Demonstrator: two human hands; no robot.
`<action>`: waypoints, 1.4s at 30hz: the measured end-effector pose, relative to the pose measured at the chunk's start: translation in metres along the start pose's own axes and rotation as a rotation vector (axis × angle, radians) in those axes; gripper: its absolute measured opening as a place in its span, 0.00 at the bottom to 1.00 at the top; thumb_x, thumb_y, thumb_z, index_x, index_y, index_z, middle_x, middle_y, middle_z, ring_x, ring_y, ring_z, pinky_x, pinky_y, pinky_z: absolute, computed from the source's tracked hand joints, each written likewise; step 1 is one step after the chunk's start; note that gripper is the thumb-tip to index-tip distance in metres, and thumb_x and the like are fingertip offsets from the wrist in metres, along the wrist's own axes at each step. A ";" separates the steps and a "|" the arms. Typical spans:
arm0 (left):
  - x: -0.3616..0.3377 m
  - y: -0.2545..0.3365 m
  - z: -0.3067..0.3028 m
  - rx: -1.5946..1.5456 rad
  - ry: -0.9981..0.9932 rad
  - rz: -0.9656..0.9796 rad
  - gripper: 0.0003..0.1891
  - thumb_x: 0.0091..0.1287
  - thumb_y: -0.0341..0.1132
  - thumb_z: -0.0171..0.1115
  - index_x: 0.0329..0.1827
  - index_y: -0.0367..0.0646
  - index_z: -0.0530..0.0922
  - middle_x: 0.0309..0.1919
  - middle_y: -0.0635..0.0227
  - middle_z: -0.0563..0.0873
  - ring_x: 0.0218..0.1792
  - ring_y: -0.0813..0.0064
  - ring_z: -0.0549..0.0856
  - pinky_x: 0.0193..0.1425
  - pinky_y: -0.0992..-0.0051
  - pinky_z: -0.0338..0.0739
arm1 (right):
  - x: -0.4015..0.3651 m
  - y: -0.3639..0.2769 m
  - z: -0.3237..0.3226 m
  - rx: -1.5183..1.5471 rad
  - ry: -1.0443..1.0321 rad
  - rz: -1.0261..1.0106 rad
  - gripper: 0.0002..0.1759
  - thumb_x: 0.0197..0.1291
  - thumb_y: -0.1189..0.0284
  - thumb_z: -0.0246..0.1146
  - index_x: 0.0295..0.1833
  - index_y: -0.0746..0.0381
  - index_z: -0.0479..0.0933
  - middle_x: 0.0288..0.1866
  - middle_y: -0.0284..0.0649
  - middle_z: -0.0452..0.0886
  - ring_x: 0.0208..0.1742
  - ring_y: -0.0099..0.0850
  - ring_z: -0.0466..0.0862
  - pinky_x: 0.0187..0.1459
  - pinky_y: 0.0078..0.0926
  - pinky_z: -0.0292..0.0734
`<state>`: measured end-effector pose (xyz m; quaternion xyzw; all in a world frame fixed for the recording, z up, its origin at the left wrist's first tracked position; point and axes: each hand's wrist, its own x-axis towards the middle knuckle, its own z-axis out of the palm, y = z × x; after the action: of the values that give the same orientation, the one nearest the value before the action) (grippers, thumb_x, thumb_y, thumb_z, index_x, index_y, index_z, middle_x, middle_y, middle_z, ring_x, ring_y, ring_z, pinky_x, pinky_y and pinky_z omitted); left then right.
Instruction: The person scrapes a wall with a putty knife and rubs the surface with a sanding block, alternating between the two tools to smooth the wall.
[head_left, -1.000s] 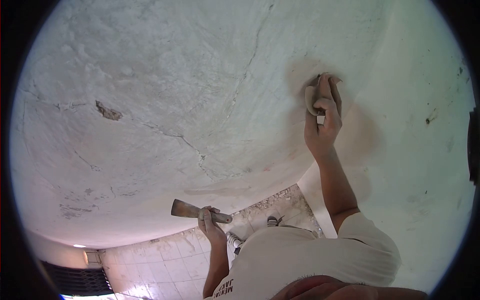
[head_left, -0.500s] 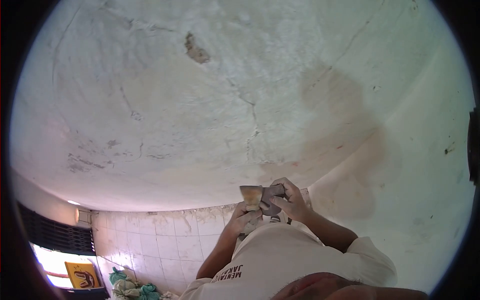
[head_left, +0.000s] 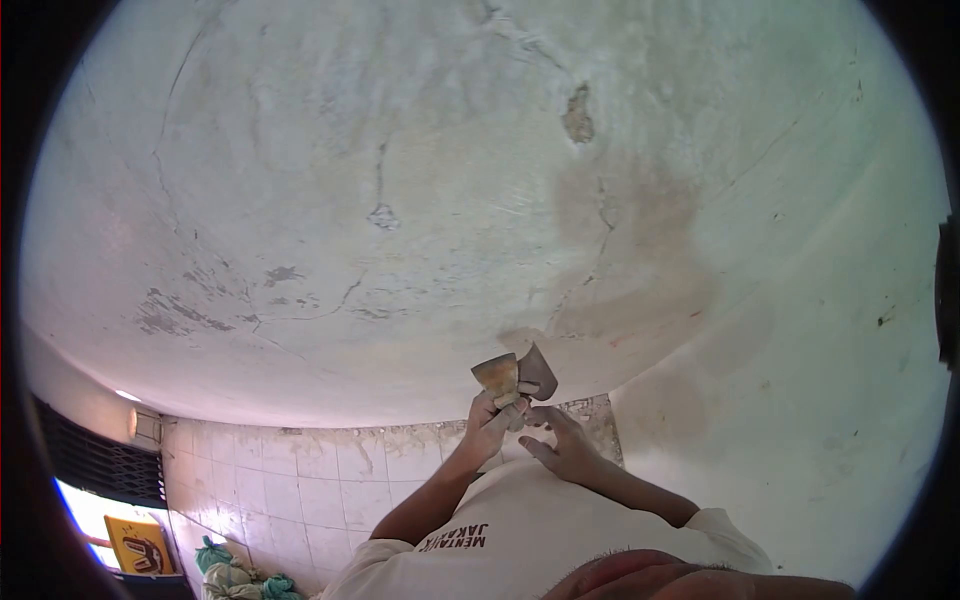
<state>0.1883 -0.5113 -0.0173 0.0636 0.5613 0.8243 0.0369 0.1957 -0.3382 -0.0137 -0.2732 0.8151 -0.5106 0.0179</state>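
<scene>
My left hand (head_left: 490,420) is raised in front of my chest and grips a scraper (head_left: 497,374) with a rusty, brownish blade pointing up. A second darker blade (head_left: 538,372) stands right beside it in the same grip. My right hand (head_left: 558,448) sits just below and to the right, fingers apart, its fingertips close to the scraper handles; it holds nothing. Behind both hands is a pale, cracked plaster wall (head_left: 400,200) with a brownish smear (head_left: 630,250).
A chipped patch (head_left: 577,114) and several cracks mark the plaster. A second wall (head_left: 840,380) meets it at a corner on the right. Below lies a tiled floor (head_left: 330,490) with rubble along the wall, green bags (head_left: 235,580), a yellow sign (head_left: 140,545) and a dark grille (head_left: 95,465).
My right hand came down from the wall and met the left hand at my chest. It has now let go, leaving both blades in my left hand. The view swung left.
</scene>
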 end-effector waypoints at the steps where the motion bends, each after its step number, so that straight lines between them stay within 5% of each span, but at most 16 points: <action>1: -0.001 0.004 -0.001 -0.029 0.000 0.017 0.14 0.71 0.36 0.61 0.54 0.37 0.79 0.34 0.73 0.80 0.34 0.84 0.77 0.35 0.82 0.71 | 0.001 0.001 0.007 0.090 -0.018 0.055 0.17 0.61 0.67 0.67 0.51 0.65 0.74 0.42 0.45 0.81 0.46 0.40 0.82 0.44 0.34 0.76; 6: -0.006 0.002 -0.026 0.019 -0.099 0.023 0.17 0.73 0.39 0.56 0.55 0.35 0.79 0.44 0.66 0.81 0.43 0.77 0.80 0.46 0.76 0.75 | 0.012 -0.006 0.018 0.287 -0.300 0.401 0.17 0.62 0.66 0.67 0.49 0.65 0.74 0.37 0.38 0.77 0.40 0.26 0.78 0.39 0.27 0.72; 9: -0.010 0.013 -0.036 0.021 -0.131 -0.031 0.17 0.74 0.40 0.55 0.54 0.35 0.79 0.44 0.67 0.81 0.46 0.78 0.80 0.51 0.75 0.74 | 0.015 -0.015 0.026 0.247 -0.322 0.313 0.15 0.61 0.67 0.68 0.46 0.65 0.75 0.34 0.36 0.74 0.37 0.23 0.75 0.39 0.24 0.70; 16: -0.013 0.008 -0.080 -0.261 -0.088 -0.022 0.16 0.77 0.41 0.53 0.53 0.37 0.79 0.48 0.68 0.82 0.51 0.76 0.79 0.60 0.71 0.71 | 0.014 -0.019 0.033 0.109 0.146 0.017 0.10 0.56 0.73 0.66 0.41 0.65 0.74 0.38 0.40 0.74 0.38 0.30 0.75 0.43 0.29 0.71; 25: -0.026 0.007 -0.133 -0.393 -0.045 0.054 0.09 0.74 0.34 0.58 0.46 0.37 0.82 0.44 0.69 0.81 0.41 0.78 0.78 0.45 0.75 0.72 | 0.058 -0.074 0.047 0.651 0.694 -0.195 0.26 0.69 0.49 0.56 0.52 0.61 0.63 0.42 0.40 0.71 0.41 0.36 0.79 0.46 0.38 0.76; 26: -0.027 0.013 -0.136 -0.359 0.005 0.050 0.08 0.73 0.33 0.59 0.45 0.37 0.82 0.43 0.69 0.81 0.41 0.78 0.77 0.45 0.75 0.72 | 0.068 -0.086 0.048 0.621 0.727 -0.195 0.30 0.70 0.42 0.49 0.57 0.58 0.60 0.42 0.38 0.70 0.31 0.33 0.78 0.37 0.29 0.76; 30: -0.036 0.023 -0.156 -0.211 0.122 0.016 0.03 0.69 0.29 0.63 0.40 0.38 0.82 0.40 0.71 0.80 0.41 0.80 0.77 0.44 0.76 0.71 | 0.091 -0.113 0.038 0.738 0.542 -0.358 0.28 0.68 0.41 0.52 0.54 0.55 0.60 0.38 0.35 0.68 0.17 0.26 0.69 0.21 0.24 0.68; 33: -0.044 0.021 -0.171 -0.207 0.115 0.084 0.01 0.66 0.26 0.66 0.36 0.41 0.81 0.38 0.73 0.79 0.40 0.82 0.76 0.43 0.79 0.70 | 0.116 -0.144 0.039 0.643 0.376 -0.600 0.27 0.66 0.44 0.58 0.51 0.55 0.62 0.36 0.35 0.69 0.19 0.26 0.69 0.25 0.25 0.68; 36: -0.053 0.027 -0.174 -0.270 0.243 0.062 0.15 0.62 0.23 0.69 0.27 0.48 0.69 0.30 0.78 0.76 0.34 0.86 0.74 0.40 0.81 0.68 | 0.139 -0.164 0.042 0.446 0.249 -0.873 0.28 0.60 0.46 0.65 0.47 0.56 0.64 0.37 0.37 0.72 0.26 0.31 0.75 0.31 0.33 0.73; 42: -0.068 0.028 -0.192 -0.269 0.389 0.060 0.25 0.59 0.21 0.70 0.26 0.53 0.59 0.25 0.81 0.71 0.30 0.87 0.71 0.38 0.82 0.66 | 0.155 -0.190 0.072 0.148 0.240 -1.027 0.24 0.54 0.48 0.69 0.46 0.51 0.70 0.39 0.32 0.73 0.34 0.30 0.75 0.40 0.36 0.71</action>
<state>0.2276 -0.7077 -0.0647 -0.0854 0.4410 0.8890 -0.0883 0.1673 -0.5319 0.1509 -0.5748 0.5345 -0.5373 -0.3086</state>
